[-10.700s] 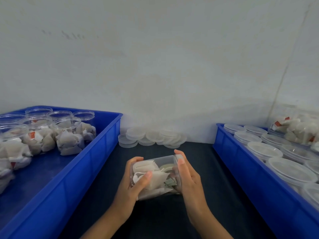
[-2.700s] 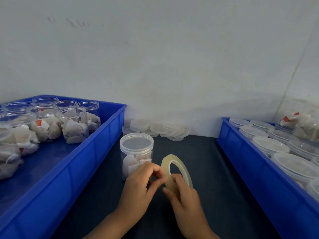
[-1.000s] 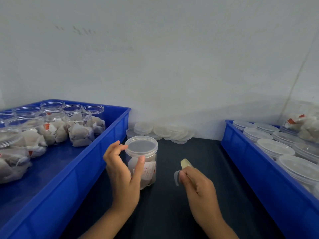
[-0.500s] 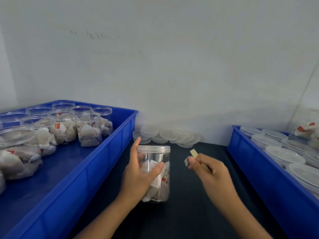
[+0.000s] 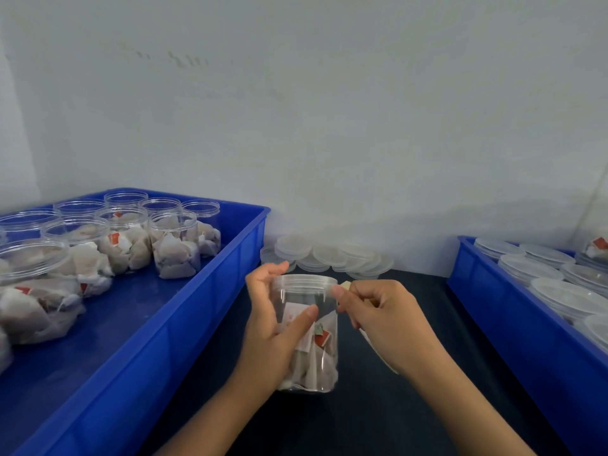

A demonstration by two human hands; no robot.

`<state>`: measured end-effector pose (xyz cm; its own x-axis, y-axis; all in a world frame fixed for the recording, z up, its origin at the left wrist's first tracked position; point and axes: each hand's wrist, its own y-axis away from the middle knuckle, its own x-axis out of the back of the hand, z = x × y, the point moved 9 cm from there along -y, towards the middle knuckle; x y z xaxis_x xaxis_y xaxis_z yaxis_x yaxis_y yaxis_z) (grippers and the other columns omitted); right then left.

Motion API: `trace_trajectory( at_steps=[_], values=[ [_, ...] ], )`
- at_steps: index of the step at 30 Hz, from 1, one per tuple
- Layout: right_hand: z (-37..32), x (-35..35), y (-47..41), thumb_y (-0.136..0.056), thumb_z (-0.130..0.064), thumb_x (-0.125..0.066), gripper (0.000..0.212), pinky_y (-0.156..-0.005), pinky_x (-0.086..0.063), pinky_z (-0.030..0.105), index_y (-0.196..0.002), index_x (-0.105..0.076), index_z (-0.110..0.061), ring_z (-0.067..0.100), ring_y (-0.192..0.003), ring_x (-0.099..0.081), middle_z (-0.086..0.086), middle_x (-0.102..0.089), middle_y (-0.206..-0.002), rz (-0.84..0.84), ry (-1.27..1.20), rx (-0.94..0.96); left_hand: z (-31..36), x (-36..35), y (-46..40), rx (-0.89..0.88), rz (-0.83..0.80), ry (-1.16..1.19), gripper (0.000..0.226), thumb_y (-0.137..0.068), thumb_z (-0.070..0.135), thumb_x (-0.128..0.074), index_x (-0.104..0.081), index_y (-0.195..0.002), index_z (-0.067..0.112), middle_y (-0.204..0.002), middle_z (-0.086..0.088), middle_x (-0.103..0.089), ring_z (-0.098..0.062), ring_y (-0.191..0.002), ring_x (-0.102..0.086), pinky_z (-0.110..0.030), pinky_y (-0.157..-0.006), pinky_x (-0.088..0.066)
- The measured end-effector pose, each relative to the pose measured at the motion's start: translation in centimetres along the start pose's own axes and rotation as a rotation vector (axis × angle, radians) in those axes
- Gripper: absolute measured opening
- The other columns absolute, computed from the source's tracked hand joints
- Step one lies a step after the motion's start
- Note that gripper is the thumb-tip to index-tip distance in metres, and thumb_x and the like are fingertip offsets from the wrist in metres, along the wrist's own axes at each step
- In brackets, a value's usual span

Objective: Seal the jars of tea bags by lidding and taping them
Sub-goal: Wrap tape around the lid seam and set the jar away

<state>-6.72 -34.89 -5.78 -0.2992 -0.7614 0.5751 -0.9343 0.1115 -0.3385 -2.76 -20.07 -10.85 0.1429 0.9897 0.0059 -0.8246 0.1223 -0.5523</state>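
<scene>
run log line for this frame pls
step: taping lid seam | left hand: grips lidded jar | right hand: pinches tape piece at lid rim | left bin jars: unlidded

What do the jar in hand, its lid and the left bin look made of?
Jar: likely clear, glossy plastic; the tea bags show through its wall. Lid: translucent, slightly frosted plastic, judging by its milky rim. Left bin: opaque blue moulded plastic with a smooth sheen, so it seems. The left hand grips the jar.
</scene>
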Motion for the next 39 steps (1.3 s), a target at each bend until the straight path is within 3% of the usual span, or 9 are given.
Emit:
trace_trajectory(
  at_steps=[2,4,8,12,15,23,28,36,39],
  values=[
    [0.1,0.0,0.1,-0.092,-0.042,-0.056,0.05,-0.051,-0.034,0.025,-0.059,-0.049,-0.006,0.008,-0.048,-0.031,0.002,-0.04,-0.051,0.004,0.041,-0.011,0.3,-0.1,-0.1,-0.019,-0.019,-0.01,0.038,-0.072,0.045,-0.066,-0.049,-0.104,0.035,-0.13,0.029,-0.049,0.002,-0.128,-0.046,-0.023,-0.101,-0.04],
    [0.2,-0.2,0.2,-0.094,-0.042,-0.055,0.047,-0.048,-0.032,0.019,-0.063,-0.055,-0.007,0.007,-0.045,-0.032,-0.005,-0.039,-0.047,0.016,0.104,-0.021,0.9,-0.2,-0.3,-0.071,-0.019,-0.086,0.034,-0.073,0.05,-0.064,-0.056,-0.096,0.026,-0.123,0.031,-0.052,0.004,-0.133,-0.038,-0.023,-0.106,-0.032],
    [-0.1,-0.7,0.7,-0.095,-0.045,-0.051,0.047,-0.041,-0.032,0.016,-0.054,-0.049,-0.024,0.002,-0.042,-0.042,-0.014,-0.045,-0.042,0.036,0.232,-0.028,1.3,-0.3,-0.2,-0.084,-0.003,-0.131,0.036,-0.072,0.056,-0.064,-0.06,-0.089,0.025,-0.118,0.025,-0.055,0.003,-0.134,-0.037,-0.019,-0.104,-0.03],
    [-0.3,-0.8,0.9,-0.096,-0.044,-0.05,0.047,-0.04,-0.03,0.016,-0.053,-0.048,-0.025,-0.001,-0.043,-0.044,-0.02,-0.048,-0.045,0.044,0.22,-0.043,1.6,0.1,0.0,-0.055,0.051,-0.111,0.034,-0.069,0.059,-0.065,-0.061,-0.083,0.028,-0.123,0.018,-0.054,0.004,-0.131,-0.04,-0.014,-0.099,-0.032],
    [-0.6,-0.8,1.0,-0.095,-0.047,-0.049,0.042,-0.042,-0.031,0.016,-0.063,-0.059,-0.023,-0.002,-0.045,-0.044,-0.022,-0.049,-0.048,0.029,0.218,-0.037,1.9,0.3,0.1,-0.055,0.093,-0.094,0.031,-0.072,0.056,-0.063,-0.063,-0.082,0.026,-0.121,0.017,-0.056,0.003,-0.128,-0.044,-0.016,-0.098,-0.035],
    [-0.5,-0.3,0.9,-0.094,-0.045,-0.053,0.044,-0.046,-0.03,0.018,-0.058,-0.053,-0.02,0.006,-0.042,-0.038,-0.011,-0.044,-0.044,0.021,0.145,-0.043,2.4,0.4,0.2,-0.062,0.108,-0.078,0.013,-0.08,0.033,-0.063,-0.065,-0.083,0.02,-0.125,0.015,-0.06,0.005,-0.124,-0.048,-0.003,-0.096,-0.033],
    [-0.8,-0.3,0.9,-0.094,-0.044,-0.054,0.045,-0.04,-0.032,0.014,-0.054,-0.048,-0.022,0.002,-0.039,-0.043,-0.015,-0.045,-0.041,0.025,0.122,-0.038,2.8,0.4,0.4,-0.085,0.101,-0.023,0.02,-0.082,0.042,-0.063,-0.062,-0.081,0.022,-0.116,0.016,-0.067,-0.002,-0.126,-0.052,-0.029,-0.106,-0.04],
    [-0.8,-0.1,0.8,-0.092,-0.046,-0.055,0.045,-0.042,-0.03,0.016,-0.054,-0.051,-0.023,0.003,-0.041,-0.041,-0.015,-0.047,-0.043,0.023,0.16,-0.033,2.4,0.2,0.2,-0.019,0.069,0.078,0.032,-0.077,0.048,-0.059,-0.061,-0.082,0.017,-0.121,0.016,-0.064,-0.005,-0.123,-0.054,-0.047,-0.107,-0.041],
    [-0.8,-0.1,0.8,-0.093,-0.046,-0.054,0.043,-0.041,-0.032,0.016,-0.058,-0.054,-0.021,0.002,-0.041,-0.043,-0.015,-0.048,-0.043,0.026,0.18,-0.032,2.4,0.2,0.2,-0.006,0.07,0.045,0.029,-0.079,0.043,-0.064,-0.062,-0.081,0.014,-0.119,0.016,-0.065,-0.005,-0.118,-0.057,-0.047,-0.104,-0.044]
  ],
)
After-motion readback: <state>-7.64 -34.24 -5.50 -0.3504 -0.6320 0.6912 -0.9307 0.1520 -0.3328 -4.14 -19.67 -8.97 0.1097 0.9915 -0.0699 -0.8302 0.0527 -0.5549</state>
